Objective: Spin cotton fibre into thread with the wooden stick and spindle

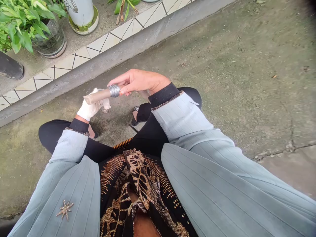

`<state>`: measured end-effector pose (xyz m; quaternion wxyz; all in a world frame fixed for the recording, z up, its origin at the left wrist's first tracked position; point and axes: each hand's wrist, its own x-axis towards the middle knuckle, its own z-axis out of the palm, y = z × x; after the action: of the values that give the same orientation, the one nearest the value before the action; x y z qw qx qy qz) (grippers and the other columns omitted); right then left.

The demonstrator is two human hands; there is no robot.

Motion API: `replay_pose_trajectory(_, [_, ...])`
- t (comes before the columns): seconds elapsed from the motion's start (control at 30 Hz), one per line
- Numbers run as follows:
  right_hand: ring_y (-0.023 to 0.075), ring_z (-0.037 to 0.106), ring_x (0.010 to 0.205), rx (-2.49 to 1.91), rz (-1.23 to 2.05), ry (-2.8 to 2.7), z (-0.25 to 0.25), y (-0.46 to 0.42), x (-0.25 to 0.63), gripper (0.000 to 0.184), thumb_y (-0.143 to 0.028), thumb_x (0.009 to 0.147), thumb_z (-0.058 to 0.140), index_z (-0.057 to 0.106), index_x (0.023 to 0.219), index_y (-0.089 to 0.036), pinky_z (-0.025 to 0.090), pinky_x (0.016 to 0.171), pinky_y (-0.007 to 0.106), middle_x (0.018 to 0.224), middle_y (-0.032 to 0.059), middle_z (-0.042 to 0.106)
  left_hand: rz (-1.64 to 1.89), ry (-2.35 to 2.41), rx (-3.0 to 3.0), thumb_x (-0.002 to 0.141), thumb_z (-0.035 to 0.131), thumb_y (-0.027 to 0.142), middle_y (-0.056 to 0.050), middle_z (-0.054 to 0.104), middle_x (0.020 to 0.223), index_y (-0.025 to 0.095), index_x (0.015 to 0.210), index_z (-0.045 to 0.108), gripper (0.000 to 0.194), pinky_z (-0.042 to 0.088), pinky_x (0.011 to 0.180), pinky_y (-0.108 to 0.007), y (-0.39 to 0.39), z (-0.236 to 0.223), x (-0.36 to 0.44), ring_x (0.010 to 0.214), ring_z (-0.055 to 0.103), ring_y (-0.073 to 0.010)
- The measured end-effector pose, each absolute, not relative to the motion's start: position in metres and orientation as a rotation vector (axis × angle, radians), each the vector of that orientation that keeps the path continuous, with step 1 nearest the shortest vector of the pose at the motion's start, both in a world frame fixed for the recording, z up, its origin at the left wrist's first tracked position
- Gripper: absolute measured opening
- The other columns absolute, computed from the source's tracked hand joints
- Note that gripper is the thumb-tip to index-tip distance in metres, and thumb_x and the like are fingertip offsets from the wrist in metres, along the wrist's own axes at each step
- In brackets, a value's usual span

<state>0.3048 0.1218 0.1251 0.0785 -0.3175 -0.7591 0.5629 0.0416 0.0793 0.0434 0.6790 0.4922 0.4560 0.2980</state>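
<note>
My left hand [90, 107], in a white glove, is closed round a short light-brown wooden stick [97, 96] that looks like a handle. The stick slants slightly, its bare end towards the left. Silver wire [114, 91] is wound in many turns round its right end. My bare right hand [138, 82] grips that wire-wound end, with the thumb on the near side and the fingers over the far side. Whatever lies under the right palm is hidden. Below the glove, a small coil-like shape [105, 110] shows faintly against the ground.
I sit low over a concrete floor [234, 82], feet below my hands. Ahead runs a raised concrete kerb [148, 38] with a white tiled strip [95, 49]. Beyond it stand a glass pot with a leafy plant [51, 41], a white pot [80, 14] on a saucer, and a dark cylinder [11, 67].
</note>
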Motion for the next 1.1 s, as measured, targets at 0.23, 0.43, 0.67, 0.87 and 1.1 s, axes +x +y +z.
replay_pose_trajectory(0.23, [0.0175, 0.063, 0.078, -1.085, 1.736, -1.795, 0.116, 0.115, 0.301, 0.073, -0.042, 0.095, 0.075, 0.057, 0.162, -0.020, 0.051, 0.075, 0.032, 0.096, 0.0035, 0.079, 0.798, 0.973, 1.003, 0.095, 0.062, 0.066, -0.002, 0.069, 0.072, 0.016, 0.104, 0.070, 0.052, 0.062, 0.064, -0.032, 0.070, 0.053, 0.035, 0.056, 0.065, -0.0142])
replay_pose_trajectory(0.43, [0.0124, 0.061, 0.076, -1.009, 1.768, -1.678, 0.097, 0.114, 0.286, 0.082, -0.052, 0.103, 0.066, 0.041, 0.169, -0.010, 0.048, 0.073, 0.029, 0.099, 0.0047, 0.075, 0.757, 0.874, 0.991, 0.081, 0.087, 0.051, 0.004, 0.062, 0.066, 0.018, 0.114, 0.071, 0.049, 0.065, 0.068, -0.030, 0.059, 0.058, 0.034, 0.053, 0.057, -0.0102])
replay_pose_trajectory(0.67, [0.0114, 0.062, 0.076, -0.695, 1.966, -1.507, 0.079, 0.108, 0.272, 0.080, -0.069, 0.099, 0.068, 0.048, 0.160, -0.021, 0.048, 0.065, 0.023, 0.127, 0.0098, 0.075, 0.707, 0.827, 0.984, 0.075, 0.093, 0.059, 0.006, 0.051, 0.058, 0.015, 0.096, 0.074, 0.052, 0.065, 0.067, -0.030, 0.056, 0.058, 0.042, 0.052, 0.048, -0.0083])
replay_pose_trajectory(0.87, [0.0108, 0.057, 0.069, -0.694, 2.125, -1.434, 0.080, 0.102, 0.262, 0.064, -0.057, 0.107, 0.064, 0.048, 0.156, -0.018, 0.051, 0.061, 0.022, 0.117, 0.0102, 0.078, 0.711, 0.890, 1.004, 0.076, 0.091, 0.058, 0.005, 0.059, 0.062, 0.017, 0.094, 0.068, 0.050, 0.066, 0.068, -0.032, 0.053, 0.048, 0.050, 0.051, 0.055, -0.0091])
replay_pose_trajectory(1.1, [0.0067, 0.053, 0.058, -0.665, 2.231, -1.094, 0.050, 0.109, 0.258, 0.044, -0.042, 0.103, 0.075, 0.059, 0.134, -0.016, 0.046, 0.051, 0.017, 0.090, 0.0010, 0.075, 0.997, 1.091, 0.928, 0.082, 0.073, 0.042, 0.010, 0.053, 0.051, 0.022, 0.095, 0.056, 0.029, 0.060, 0.053, -0.029, 0.055, 0.035, 0.058, 0.038, 0.049, -0.0102])
